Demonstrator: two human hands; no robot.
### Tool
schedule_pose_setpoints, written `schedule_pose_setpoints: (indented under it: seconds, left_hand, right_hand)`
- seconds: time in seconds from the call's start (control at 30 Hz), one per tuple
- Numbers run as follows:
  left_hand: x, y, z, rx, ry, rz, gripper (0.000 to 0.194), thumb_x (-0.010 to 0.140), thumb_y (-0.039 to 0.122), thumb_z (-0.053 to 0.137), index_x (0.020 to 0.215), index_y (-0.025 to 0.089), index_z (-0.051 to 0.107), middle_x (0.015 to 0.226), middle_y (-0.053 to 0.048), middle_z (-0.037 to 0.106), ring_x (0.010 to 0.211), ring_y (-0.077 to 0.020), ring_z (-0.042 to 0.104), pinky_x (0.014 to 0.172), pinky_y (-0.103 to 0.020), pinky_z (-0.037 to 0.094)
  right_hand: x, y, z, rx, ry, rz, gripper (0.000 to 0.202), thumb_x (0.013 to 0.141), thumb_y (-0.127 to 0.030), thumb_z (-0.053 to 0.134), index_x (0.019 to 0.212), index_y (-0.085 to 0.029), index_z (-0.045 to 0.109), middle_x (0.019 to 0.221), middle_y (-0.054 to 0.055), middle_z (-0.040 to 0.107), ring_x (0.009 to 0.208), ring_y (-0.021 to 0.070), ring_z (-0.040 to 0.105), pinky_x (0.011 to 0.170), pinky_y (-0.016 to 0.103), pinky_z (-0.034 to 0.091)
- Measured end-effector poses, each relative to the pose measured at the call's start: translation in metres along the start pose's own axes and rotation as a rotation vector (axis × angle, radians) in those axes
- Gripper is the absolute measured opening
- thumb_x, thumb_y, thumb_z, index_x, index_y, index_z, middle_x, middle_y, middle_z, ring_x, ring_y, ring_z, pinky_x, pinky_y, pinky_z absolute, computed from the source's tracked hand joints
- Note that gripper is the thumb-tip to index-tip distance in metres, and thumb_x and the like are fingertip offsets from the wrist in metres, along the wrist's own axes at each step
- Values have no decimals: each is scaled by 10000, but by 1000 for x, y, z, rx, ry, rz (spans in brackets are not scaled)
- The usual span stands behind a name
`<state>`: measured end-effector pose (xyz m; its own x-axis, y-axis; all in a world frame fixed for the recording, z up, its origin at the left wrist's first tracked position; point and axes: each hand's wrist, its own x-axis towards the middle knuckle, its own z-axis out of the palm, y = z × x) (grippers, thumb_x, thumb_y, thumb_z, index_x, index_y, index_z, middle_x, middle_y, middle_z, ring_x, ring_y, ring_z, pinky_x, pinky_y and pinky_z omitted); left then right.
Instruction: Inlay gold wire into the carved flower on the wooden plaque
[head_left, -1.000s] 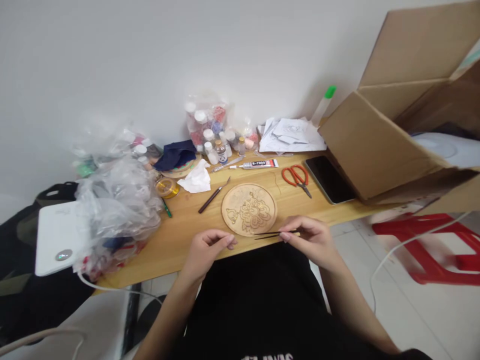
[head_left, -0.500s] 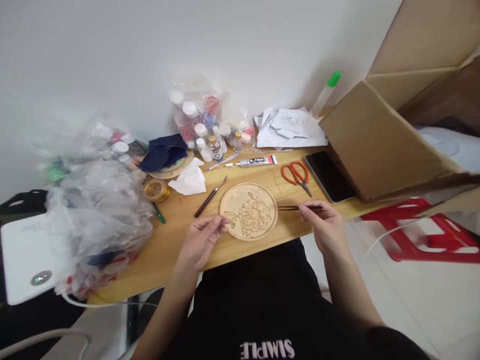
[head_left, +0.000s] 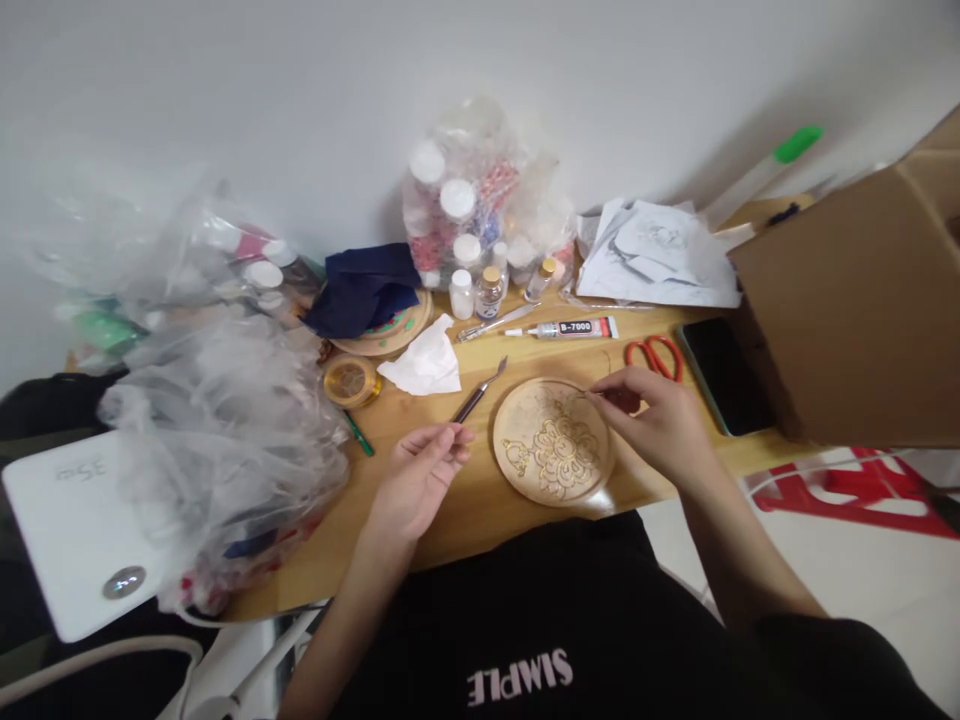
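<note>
A round wooden disc (head_left: 504, 465) with a raised rim bears a flower pattern outlined in gold wire. My right hand (head_left: 652, 415) grips dark tweezers (head_left: 585, 393), largely hidden by the fingers, with the tips over the disc's upper right part. Left of the disc, my left hand (head_left: 424, 475) has its thumb and fingers pinched together; I cannot make out whether something thin is between them. A dark-handled spatula tool (head_left: 474, 402) lies just beyond these fingertips, its handle end partly covered by them.
Behind the disc lie a B-7000 glue tube (head_left: 574, 328), orange-handled cutters (head_left: 660, 355) and a phone (head_left: 724, 375). A cardboard box (head_left: 862, 320) stands right. Left are a wire spool (head_left: 351, 380), white tissue (head_left: 424, 360) and plastic bags (head_left: 232, 420). Bagged bottles (head_left: 457, 200) stand by the wall.
My left hand has left the disc's edge and moved beside the spatula tool's handle. My right hand has brought the tweezers in over the disc. The view has shifted left.
</note>
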<state>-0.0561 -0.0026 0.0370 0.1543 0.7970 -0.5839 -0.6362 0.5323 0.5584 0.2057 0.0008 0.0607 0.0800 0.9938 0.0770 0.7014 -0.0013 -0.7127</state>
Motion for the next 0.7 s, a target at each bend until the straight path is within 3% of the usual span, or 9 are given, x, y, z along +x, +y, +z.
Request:
schedule_pose_setpoints:
  seconds: [0.2,0.43,0.7]
  left_hand:
    - [-2,-2,20,18,11,54,207,563,147,897,571,175,692,585,15,678,592,-86,631,586,-190,500]
    - [1,-13,65,1,-52,104,191,604,208,897,631,155,716,621,2,697,548,-71,609,581,-181,510]
    - [5,12,120,60,-258,155,252,640,320,897,807,165,789,761,-40,762,562,-67,631,595,-161,529]
  right_hand:
    - [7,12,-7,-26,-118,-61,187,823,-336,615,794,-172,701,698,47,687,576,137,568,550,272,435]
    - [15,22,-12,-43,-327,-91,179,873,-309,572,848,-181,695,767,53,714,664,172,640,612,289,457]
    - [38,22,-30,39,-393,-190,188,907,-291,565,825,-178,692,796,39,738,691,163,682,619,266,503]
